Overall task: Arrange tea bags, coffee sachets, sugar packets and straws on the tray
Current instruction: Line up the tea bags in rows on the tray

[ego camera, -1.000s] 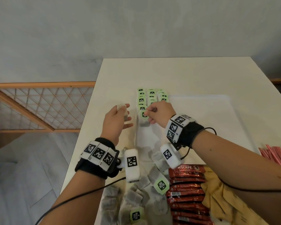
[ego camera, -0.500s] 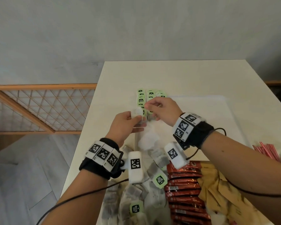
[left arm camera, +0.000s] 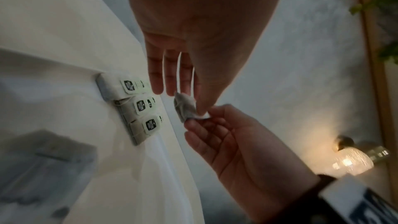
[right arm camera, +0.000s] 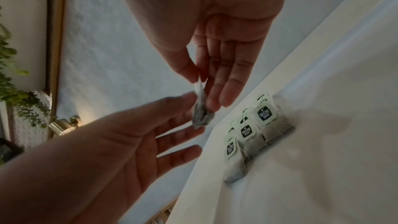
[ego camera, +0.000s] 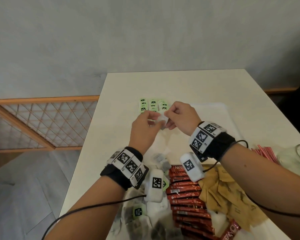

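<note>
- Grey plaster wall (ego camera: 145,40) backs a white desk (ego camera: 189,84); a wooden lattice screen (ego camera: 42,122) stands to its left.
- Above the desk, both hands meet on one tea bag (ego camera: 160,120), held in the air just in front of the rows of tea bags (ego camera: 152,105).
- On the left hand (ego camera: 144,130), the thumb and forefinger pinch the bag's lower part; the other fingers (left arm camera: 170,77) stretch out straight and close together.
- On the right hand (ego camera: 179,118), the thumb and forefinger pinch the bag's white upper edge, the remaining fingers (right arm camera: 230,81) loosely extended beside it.
- The rows lie at the far left corner of a pale, shallow tray (ego camera: 222,116), each soft grey pouch topped by a light green paper tag with a dark label and thin string.
- Near the person, loose tea bags (ego camera: 137,212), glossy red coffee sachets (ego camera: 185,193) and brown paper packets (ego camera: 229,193) lie heaped.
- Thin red straws (ego camera: 265,153) rest by a clear glass jar (ego camera: 296,158) on the right.
</note>
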{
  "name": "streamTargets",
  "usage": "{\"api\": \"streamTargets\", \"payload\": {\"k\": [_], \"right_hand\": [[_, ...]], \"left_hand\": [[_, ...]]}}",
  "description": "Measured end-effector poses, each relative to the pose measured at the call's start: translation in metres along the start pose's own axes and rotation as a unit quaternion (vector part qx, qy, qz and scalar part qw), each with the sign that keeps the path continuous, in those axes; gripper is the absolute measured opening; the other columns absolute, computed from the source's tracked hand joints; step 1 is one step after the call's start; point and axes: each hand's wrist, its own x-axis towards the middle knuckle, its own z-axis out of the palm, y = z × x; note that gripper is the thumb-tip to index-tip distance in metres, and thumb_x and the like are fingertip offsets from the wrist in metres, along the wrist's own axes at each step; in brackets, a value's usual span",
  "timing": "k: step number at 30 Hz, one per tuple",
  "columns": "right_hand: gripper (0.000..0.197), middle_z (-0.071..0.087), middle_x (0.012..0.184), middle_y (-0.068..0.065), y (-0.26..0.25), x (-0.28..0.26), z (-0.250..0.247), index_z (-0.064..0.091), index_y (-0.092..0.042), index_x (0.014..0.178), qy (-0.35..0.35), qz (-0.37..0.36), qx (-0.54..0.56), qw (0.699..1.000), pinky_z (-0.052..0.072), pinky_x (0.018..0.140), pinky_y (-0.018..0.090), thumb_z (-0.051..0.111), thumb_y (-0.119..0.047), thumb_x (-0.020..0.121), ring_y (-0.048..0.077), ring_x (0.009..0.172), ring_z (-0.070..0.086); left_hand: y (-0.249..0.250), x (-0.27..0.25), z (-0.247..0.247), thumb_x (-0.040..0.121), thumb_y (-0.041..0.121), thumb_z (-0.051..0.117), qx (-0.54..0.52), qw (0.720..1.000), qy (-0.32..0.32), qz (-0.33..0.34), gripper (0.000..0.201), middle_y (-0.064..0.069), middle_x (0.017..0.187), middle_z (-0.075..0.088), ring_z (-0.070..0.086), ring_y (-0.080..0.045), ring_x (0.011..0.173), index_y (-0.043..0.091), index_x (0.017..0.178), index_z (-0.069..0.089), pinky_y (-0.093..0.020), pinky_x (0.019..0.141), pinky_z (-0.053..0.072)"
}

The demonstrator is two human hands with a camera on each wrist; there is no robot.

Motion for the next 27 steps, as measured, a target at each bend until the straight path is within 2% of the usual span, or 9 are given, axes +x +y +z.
{"api": "streamTargets", "payload": {"k": [5, 7, 9, 10, 14, 17, 21, 24, 27], "right_hand": [[0.016, 0.072, 0.074, 0.011, -0.002, -0.003, -0.004, 0.058, -0.006, 0.084, 0.001, -0.009, -0.036, 0.999, 0.06, 0.065, 0.038, 0.064, -0.02, 0.09, 0.024, 0.06, 0.071], [0.018, 0.072, 0.078, 0.012, 0.0, -0.003, -0.005, 0.058, -0.005, 0.088, -0.013, -0.004, -0.002, 1.0, 0.059, 0.063, 0.035, 0.064, -0.021, 0.092, 0.026, 0.066, 0.072], [0.015, 0.07, 0.087, 0.009, 0.006, -0.001, -0.006, 0.06, -0.008, 0.092, -0.009, -0.006, -0.008, 1.0, 0.059, 0.061, 0.033, 0.065, -0.022, 0.091, 0.025, 0.07, 0.07], [0.013, 0.067, 0.091, 0.005, 0.011, 0.001, -0.007, 0.061, -0.012, 0.095, -0.006, -0.009, -0.027, 1.0, 0.059, 0.06, 0.033, 0.065, -0.023, 0.091, 0.024, 0.072, 0.069], [0.005, 0.063, 0.089, -0.002, 0.028, 0.009, -0.004, 0.063, -0.019, 0.092, -0.053, 0.02, -0.05, 0.997, 0.056, 0.059, 0.028, 0.067, -0.022, 0.09, 0.018, 0.071, 0.066], [0.004, 0.064, 0.077, 0.001, 0.037, 0.014, 0.003, 0.065, -0.014, 0.086, -0.099, 0.05, -0.047, 0.993, 0.057, 0.062, 0.03, 0.067, -0.015, 0.09, 0.016, 0.064, 0.065], [0.006, 0.066, 0.069, 0.007, 0.05, 0.023, 0.012, 0.066, -0.013, 0.083, -0.151, 0.087, -0.081, 0.981, 0.059, 0.063, 0.034, 0.069, -0.013, 0.088, 0.018, 0.058, 0.064], [0.006, 0.066, 0.065, 0.006, 0.054, 0.035, 0.019, 0.067, -0.012, 0.083, -0.117, 0.081, -0.108, 0.984, 0.059, 0.061, 0.03, 0.07, -0.012, 0.088, 0.017, 0.055, 0.064], [0.004, 0.066, 0.064, 0.002, 0.051, 0.047, 0.026, 0.069, -0.01, 0.091, -0.083, 0.07, -0.103, 0.989, 0.057, 0.057, 0.022, 0.069, -0.009, 0.088, 0.013, 0.054, 0.063]], "left_hand": [[0.003, -0.003, 0.01, 0.083, 0.042, 0.074, 0.058, 0.998, -0.011, 0.033, 0.023, 0.015, 0.094, 0.069, 0.067, -0.006, 0.086, 0.024, 0.096, 0.068, -0.029, 0.076, 0.054], [0.002, 0.0, 0.009, 0.089, 0.034, 0.068, 0.068, 0.997, 0.003, 0.038, 0.017, 0.012, 0.09, 0.071, 0.066, -0.005, 0.086, 0.018, 0.094, 0.073, -0.022, 0.08, 0.052], [0.0, 0.002, 0.006, 0.091, 0.029, 0.065, 0.08, 0.996, 0.015, 0.032, 0.017, 0.016, 0.084, 0.068, 0.061, 0.005, 0.083, 0.017, 0.092, 0.076, -0.004, 0.074, 0.041], [-0.002, 0.003, 0.006, 0.091, 0.029, 0.065, 0.078, 0.997, 0.015, 0.022, 0.017, 0.018, 0.082, 0.066, 0.058, 0.009, 0.08, 0.017, 0.091, 0.077, -0.002, 0.071, 0.037], [-0.012, 0.005, 0.004, 0.09, 0.029, 0.066, 0.002, 0.997, -0.038, -0.061, 0.014, 0.008, 0.076, 0.075, 0.065, -0.004, 0.08, 0.022, 0.086, 0.077, -0.02, 0.076, 0.045], [-0.027, 0.005, -0.001, 0.087, 0.03, 0.069, 0.071, 0.99, -0.102, -0.07, 0.017, 0.006, 0.07, 0.07, 0.058, -0.007, 0.066, 0.022, 0.075, 0.075, -0.026, 0.07, 0.044], [-0.046, 0.016, -0.016, 0.084, 0.032, 0.071, 0.213, 0.972, -0.073, -0.068, 0.004, 0.014, 0.084, 0.071, 0.066, -0.01, 0.084, 0.031, 0.087, 0.074, -0.031, 0.08, 0.053], [-0.051, 0.033, -0.027, 0.084, 0.039, 0.071, 0.282, 0.956, -0.061, -0.057, 0.017, 0.009, 0.097, 0.061, 0.06, -0.012, 0.09, 0.031, 0.099, 0.068, -0.029, 0.075, 0.047], [-0.053, 0.049, -0.031, 0.08, 0.044, 0.074, 0.315, 0.939, -0.1, -0.091, 0.029, 0.005, 0.104, 0.056, 0.054, -0.014, 0.093, 0.03, 0.103, 0.063, -0.029, 0.075, 0.04]]}}
